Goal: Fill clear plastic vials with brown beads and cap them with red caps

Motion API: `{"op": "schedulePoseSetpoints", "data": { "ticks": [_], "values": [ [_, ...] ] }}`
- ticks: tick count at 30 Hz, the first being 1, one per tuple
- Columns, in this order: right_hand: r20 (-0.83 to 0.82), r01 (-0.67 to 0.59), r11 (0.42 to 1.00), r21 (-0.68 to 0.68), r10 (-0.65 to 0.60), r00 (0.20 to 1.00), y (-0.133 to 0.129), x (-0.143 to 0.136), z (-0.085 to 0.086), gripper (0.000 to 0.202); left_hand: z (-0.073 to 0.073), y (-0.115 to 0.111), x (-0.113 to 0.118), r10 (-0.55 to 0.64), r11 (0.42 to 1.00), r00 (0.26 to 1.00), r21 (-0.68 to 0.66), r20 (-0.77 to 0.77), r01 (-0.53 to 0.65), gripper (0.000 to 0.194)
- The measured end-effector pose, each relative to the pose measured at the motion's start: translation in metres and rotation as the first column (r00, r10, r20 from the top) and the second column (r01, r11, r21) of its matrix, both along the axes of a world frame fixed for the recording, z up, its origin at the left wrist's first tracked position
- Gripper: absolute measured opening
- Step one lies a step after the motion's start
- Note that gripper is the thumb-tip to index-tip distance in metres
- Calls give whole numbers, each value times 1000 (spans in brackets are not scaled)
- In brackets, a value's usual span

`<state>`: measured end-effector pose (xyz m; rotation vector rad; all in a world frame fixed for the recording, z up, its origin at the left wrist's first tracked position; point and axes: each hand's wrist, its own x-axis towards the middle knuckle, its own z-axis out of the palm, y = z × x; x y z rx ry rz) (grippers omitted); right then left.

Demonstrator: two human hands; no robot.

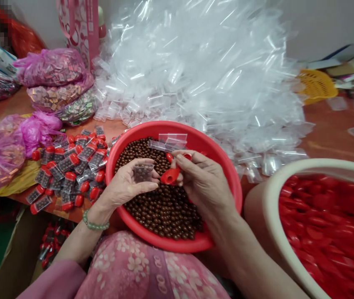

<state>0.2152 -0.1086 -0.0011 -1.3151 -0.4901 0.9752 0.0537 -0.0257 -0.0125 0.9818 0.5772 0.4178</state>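
Note:
Between the fingers and thumb of my left hand (131,182) is a small clear plastic tube (143,172) filled with brown balls. My right hand (203,178) pinches a red plastic cap (170,176) just right of the tube, apart from it; more red pieces show among its fingers. Both hands are over a red basin (177,246) holding many round brown balls (164,216). A couple of empty clear tubes (172,141) lie in the basin behind my hands.
Filled tubes with red caps (71,166) are heaped left of the basin. Behind rises a large pile of empty clear tubes (195,66). A cream tub (264,203) of red caps (326,232) stands at right. Pink bags (55,68), a yellow basket (317,85) and a cardboard box (21,249) surround.

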Motion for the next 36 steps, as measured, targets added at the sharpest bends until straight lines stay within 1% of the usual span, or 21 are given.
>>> {"op": "schedulePoseSetpoints", "data": {
  "ticks": [2,3,4,5,6,7,9,10,11,13,17,19,21,22,23,25,27,28,29,31,36],
  "values": [
    [30,-2,1000,11,2,1000,0,-9,-3,30,1,-4,2,15,1000,1000,9,-14,-15,54],
    [107,3,1000,1,-3,994,-1,-12,-5,28,1,-6,3,23,1000,1000,8,-22,-23,53],
    [230,17,1000,-11,-14,973,-2,-14,-7,26,1,-8,4,29,1000,999,2,-28,-29,52],
    [390,37,999,-16,-27,921,-4,-15,-8,24,1,-9,4,36,999,999,-10,-32,-36,52],
    [561,55,998,-9,-40,827,-6,-15,-10,22,1,-11,5,44,999,999,-24,-31,-44,51],
    [713,54,998,12,-46,700,-9,-15,-11,21,0,-12,5,50,998,998,-39,-27,-51,51],
    [898,-33,998,54,-34,438,-12,-13,-14,26,-1,-13,5,53,996,998,-77,-15,-54,50],
    [941,-101,993,59,-22,337,-14,-11,-15,29,-2,-13,5,56,994,998,-95,-8,-57,50],
    [965,-165,985,49,-4,261,-16,-10,-17,33,-3,-13,4,64,992,998,-112,-1,-64,51],
    [986,-265,964,-3,47,161,-20,-8,-20,41,-4,-13,4,92,986,996,-141,12,-89,51],
    [993,-389,917,-87,110,37,-26,-9,-23,60,-5,-11,3,115,984,993,-141,25,-111,48],
    [996,-421,905,-67,82,18,-28,-10,-22,64,-6,-10,3,102,987,994,-132,31,-97,47],
    [995,-440,898,-33,70,68,-27,-10,-19,58,-6,-9,3,92,988,995,-127,46,-86,46],
    [988,-433,901,-19,83,129,-26,-10,-17,54,-5,-9,3,86,989,995,-123,55,-79,46],
    [970,-409,912,-11,110,218,-25,-9,-15,49,-3,-9,2,81,991,995,-115,60,-74,47],
    [871,-323,947,0,158,464,-21,-6,-8,37,5,-9,-2,61,995,997,-77,54,-56,46],
    [697,-245,969,17,164,698,-18,-4,-1,25,15,-8,-7,34,999,999,8,35,-35,42],
    [610,-220,975,35,154,778,-16,-2,2,21,20,-7,-10,14,998,1000,57,28,-15,38],
    [540,-199,978,60,136,831,-14,-1,6,20,24,-5,-12,-16,995,1000,101,25,13,34],
    [453,-164,982,96,104,886,-12,0,10,22,27,-1,-14,-65,986,998,153,16,62,31],
    [351,-160,985,59,129,927,-8,-2,11,24,12,8,-9,-106,990,994,93,31,103,37]
  ]
}}
